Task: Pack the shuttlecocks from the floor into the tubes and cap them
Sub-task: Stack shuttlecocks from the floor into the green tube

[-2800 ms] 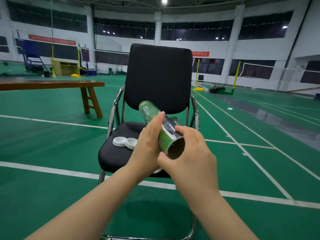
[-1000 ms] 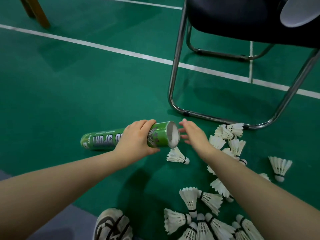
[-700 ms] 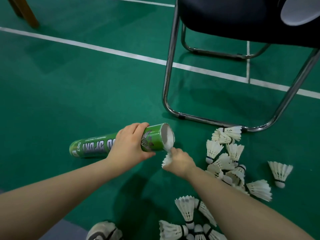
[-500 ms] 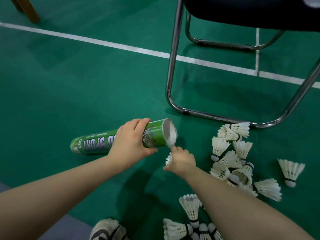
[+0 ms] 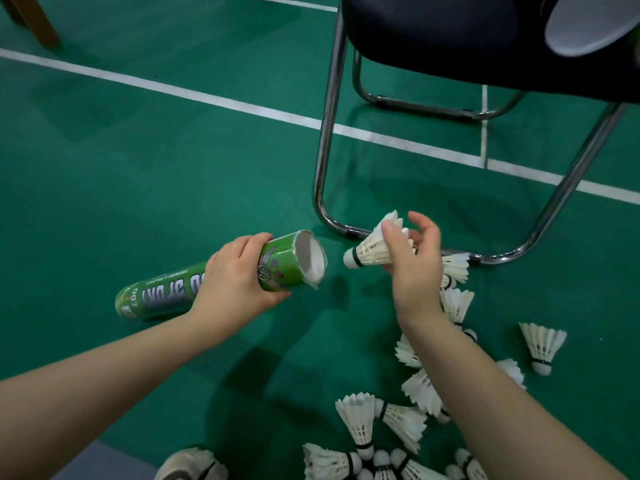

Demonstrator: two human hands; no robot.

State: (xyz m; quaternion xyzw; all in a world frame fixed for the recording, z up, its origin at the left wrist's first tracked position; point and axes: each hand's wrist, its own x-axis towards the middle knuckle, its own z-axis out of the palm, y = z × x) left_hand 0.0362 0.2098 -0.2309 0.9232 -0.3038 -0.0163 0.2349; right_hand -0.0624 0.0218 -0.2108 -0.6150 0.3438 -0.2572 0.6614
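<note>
The floor is a green sports surface with a slight shine. A white line runs across it from the left edge towards the right, and a second, thinner line meets it at the right. In the upper left corner stands a brown wooden leg. The upper right is taken by a chair with a dark padded seat and a chrome tube frame that bends along the floor. A white round cap lies on the seat at the top right corner.

The tube is in the middle left of the frame, almost horizontal. It is green with pale lettering, and "007" is printed near its far end. Its open mouth faces right, the inside is white, and the lower rim looks a little torn. The left hand is wrapped around it near the mouth.

The right hand pinches the feather skirt of one shuttlecock. Its white cork tip, with a black band, points to the tube mouth, near it but not touching.

More shuttlecocks lie on the floor in the lower right, many of them touching. One single shuttlecock lies apart at the right. Part of a shoe shows at the bottom edge.
</note>
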